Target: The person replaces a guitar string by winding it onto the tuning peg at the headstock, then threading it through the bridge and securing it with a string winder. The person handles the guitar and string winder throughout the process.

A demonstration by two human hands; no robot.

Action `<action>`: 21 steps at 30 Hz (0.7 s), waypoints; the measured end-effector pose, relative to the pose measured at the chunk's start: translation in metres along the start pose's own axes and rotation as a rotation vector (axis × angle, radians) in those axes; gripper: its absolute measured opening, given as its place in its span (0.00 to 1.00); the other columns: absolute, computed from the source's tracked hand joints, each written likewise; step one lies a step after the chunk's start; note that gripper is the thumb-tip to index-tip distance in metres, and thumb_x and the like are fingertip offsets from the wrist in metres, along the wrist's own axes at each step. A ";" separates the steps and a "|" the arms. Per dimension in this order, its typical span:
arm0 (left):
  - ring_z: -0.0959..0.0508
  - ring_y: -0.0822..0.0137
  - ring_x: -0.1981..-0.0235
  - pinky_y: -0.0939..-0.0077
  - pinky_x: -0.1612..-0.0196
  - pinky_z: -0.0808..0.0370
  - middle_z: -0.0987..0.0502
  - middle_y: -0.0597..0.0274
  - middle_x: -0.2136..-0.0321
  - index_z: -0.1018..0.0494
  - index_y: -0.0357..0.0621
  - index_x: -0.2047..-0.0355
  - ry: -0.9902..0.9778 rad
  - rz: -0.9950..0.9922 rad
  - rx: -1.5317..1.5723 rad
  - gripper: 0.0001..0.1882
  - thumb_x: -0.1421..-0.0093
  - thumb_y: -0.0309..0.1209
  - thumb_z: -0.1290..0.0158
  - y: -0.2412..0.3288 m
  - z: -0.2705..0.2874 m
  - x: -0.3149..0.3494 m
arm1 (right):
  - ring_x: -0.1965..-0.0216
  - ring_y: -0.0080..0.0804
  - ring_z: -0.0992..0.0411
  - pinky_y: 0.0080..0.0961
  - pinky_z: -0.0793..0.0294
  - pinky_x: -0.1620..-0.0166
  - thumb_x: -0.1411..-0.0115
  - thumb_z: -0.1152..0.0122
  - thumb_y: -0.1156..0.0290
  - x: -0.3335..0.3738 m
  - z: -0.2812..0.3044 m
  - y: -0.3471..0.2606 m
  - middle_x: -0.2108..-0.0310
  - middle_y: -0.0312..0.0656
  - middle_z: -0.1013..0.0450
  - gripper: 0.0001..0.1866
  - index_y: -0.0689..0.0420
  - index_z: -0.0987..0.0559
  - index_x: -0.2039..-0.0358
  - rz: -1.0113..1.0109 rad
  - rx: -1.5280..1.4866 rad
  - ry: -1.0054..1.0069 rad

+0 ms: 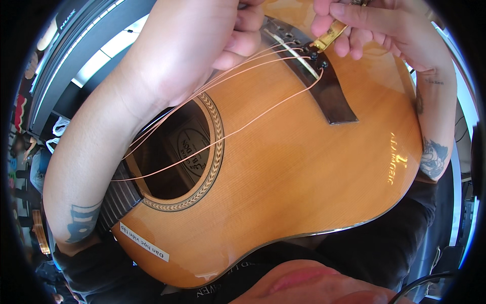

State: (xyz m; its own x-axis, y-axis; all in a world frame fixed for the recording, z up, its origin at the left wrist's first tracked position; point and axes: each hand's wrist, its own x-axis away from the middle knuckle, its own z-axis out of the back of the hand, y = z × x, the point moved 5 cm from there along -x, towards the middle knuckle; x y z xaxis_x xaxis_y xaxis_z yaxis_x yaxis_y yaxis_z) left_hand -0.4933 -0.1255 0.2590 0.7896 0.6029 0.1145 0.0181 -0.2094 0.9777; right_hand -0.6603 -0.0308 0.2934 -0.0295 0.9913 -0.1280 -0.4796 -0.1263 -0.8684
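Observation:
An acoustic guitar (298,172) with a glossy light-wood top lies across my lap. My right hand (372,23) pinches a small gold nail clipper (331,36) at the dark bridge (331,96), its jaws by the black bridge pins (314,56). Several slack copper-coloured strings (253,124) run from the bridge over the soundhole (172,152) to the neck. My left hand (202,38) is above the strings beside the bridge, fingers curled closed; whatever they hold is hidden. A pale saddle (291,50) crosses the bridge.
The fretboard end (119,200) lies under my left forearm. A white label strip (144,242) sticks to the guitar top near my body. Behind the guitar at left is a dark case-like surface with a pale edge (55,55). A person's legs (38,169) show at the far left.

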 end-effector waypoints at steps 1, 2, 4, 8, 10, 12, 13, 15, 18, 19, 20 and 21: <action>0.49 0.78 0.85 0.80 0.85 0.56 0.44 0.71 0.81 0.39 0.50 0.75 0.018 0.004 0.006 0.22 0.27 0.47 0.56 0.000 -0.001 -0.001 | 0.67 0.40 0.15 0.27 0.13 0.68 0.32 0.42 0.81 0.001 0.000 -0.001 0.61 0.58 0.17 0.08 0.70 0.21 0.54 0.002 0.039 0.010; 0.49 0.78 0.85 0.81 0.85 0.56 0.43 0.71 0.81 0.37 0.49 0.74 0.046 -0.006 -0.010 0.20 0.26 0.45 0.57 -0.001 -0.001 -0.001 | 0.67 0.39 0.16 0.28 0.14 0.69 0.32 0.42 0.81 0.001 0.001 -0.001 0.61 0.57 0.17 0.08 0.69 0.21 0.54 0.008 0.063 0.014; 0.48 0.79 0.85 0.82 0.85 0.55 0.42 0.71 0.80 0.34 0.46 0.70 -0.002 -0.019 -0.014 0.18 0.25 0.42 0.58 -0.001 0.001 -0.004 | 0.68 0.39 0.16 0.29 0.14 0.69 0.32 0.42 0.82 0.003 0.002 0.003 0.61 0.56 0.17 0.08 0.68 0.22 0.53 0.031 0.093 0.016; 0.47 0.79 0.85 0.83 0.86 0.53 0.37 0.69 0.79 0.30 0.37 0.57 -0.212 -0.040 0.013 0.14 0.24 0.35 0.60 -0.003 0.007 -0.014 | 0.68 0.39 0.16 0.30 0.14 0.69 0.32 0.41 0.83 0.004 0.006 0.008 0.60 0.56 0.17 0.11 0.68 0.23 0.50 0.074 0.064 -0.016; 0.45 0.79 0.85 0.83 0.86 0.51 0.36 0.68 0.79 0.29 0.34 0.53 -0.198 -0.037 -0.019 0.14 0.25 0.32 0.59 -0.003 0.007 -0.012 | 0.67 0.39 0.16 0.30 0.13 0.68 0.32 0.41 0.82 0.001 0.002 0.006 0.60 0.57 0.17 0.11 0.68 0.22 0.50 0.050 0.063 -0.039; 0.43 0.79 0.85 0.82 0.86 0.50 0.35 0.68 0.80 0.28 0.32 0.52 -0.185 -0.040 -0.054 0.13 0.26 0.30 0.58 -0.002 0.005 -0.009 | 0.67 0.40 0.16 0.30 0.13 0.67 0.32 0.41 0.82 0.000 -0.001 0.003 0.59 0.57 0.18 0.12 0.68 0.22 0.49 0.024 0.069 -0.031; 0.42 0.78 0.85 0.82 0.86 0.50 0.34 0.69 0.80 0.28 0.31 0.52 -0.203 -0.049 -0.060 0.13 0.26 0.29 0.58 -0.002 0.003 -0.008 | 0.67 0.40 0.16 0.30 0.13 0.67 0.32 0.41 0.82 0.002 -0.004 0.003 0.59 0.57 0.18 0.12 0.68 0.22 0.49 0.010 0.074 -0.013; 0.41 0.79 0.85 0.81 0.85 0.49 0.33 0.69 0.82 0.26 0.31 0.54 -0.270 -0.100 -0.085 0.12 0.28 0.27 0.56 -0.002 0.000 -0.005 | 0.66 0.40 0.16 0.30 0.13 0.66 0.32 0.41 0.81 0.002 -0.005 0.003 0.58 0.57 0.18 0.12 0.68 0.22 0.49 -0.030 0.047 -0.005; 0.39 0.81 0.84 0.82 0.83 0.47 0.32 0.71 0.83 0.23 0.32 0.58 -0.229 -0.226 -0.287 0.10 0.30 0.25 0.51 -0.006 -0.003 -0.012 | 0.65 0.41 0.16 0.30 0.12 0.63 0.32 0.41 0.81 0.001 -0.004 0.005 0.58 0.57 0.18 0.12 0.69 0.21 0.50 -0.062 -0.025 -0.028; 0.39 0.82 0.84 0.82 0.83 0.47 0.31 0.71 0.83 0.21 0.32 0.60 -0.231 -0.288 -0.362 0.08 0.31 0.25 0.49 -0.008 -0.002 -0.016 | 0.64 0.41 0.15 0.31 0.12 0.63 0.32 0.41 0.80 0.003 -0.003 0.008 0.58 0.57 0.18 0.12 0.69 0.22 0.50 -0.044 -0.031 -0.031; 0.39 0.83 0.84 0.83 0.82 0.46 0.31 0.72 0.82 0.20 0.33 0.61 -0.293 -0.373 -0.427 0.07 0.33 0.25 0.46 -0.012 0.001 -0.025 | 0.64 0.42 0.15 0.31 0.12 0.62 0.32 0.41 0.80 0.004 -0.002 0.009 0.58 0.57 0.18 0.12 0.70 0.22 0.50 -0.025 -0.037 -0.034; 0.39 0.84 0.83 0.83 0.81 0.46 0.31 0.73 0.82 0.20 0.33 0.62 -0.300 -0.377 -0.507 0.07 0.34 0.25 0.43 -0.007 0.000 -0.020 | 0.64 0.43 0.15 0.31 0.11 0.61 0.32 0.41 0.80 0.002 -0.003 0.009 0.58 0.57 0.18 0.12 0.70 0.22 0.50 -0.044 -0.077 -0.042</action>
State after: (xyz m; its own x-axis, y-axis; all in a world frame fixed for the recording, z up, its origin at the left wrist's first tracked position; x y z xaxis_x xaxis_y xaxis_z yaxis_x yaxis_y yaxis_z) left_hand -0.5095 -0.1362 0.2495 0.9225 0.3096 -0.2307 0.0932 0.4015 0.9111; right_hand -0.6625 -0.0299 0.2841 -0.0473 0.9964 -0.0706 -0.4121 -0.0839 -0.9072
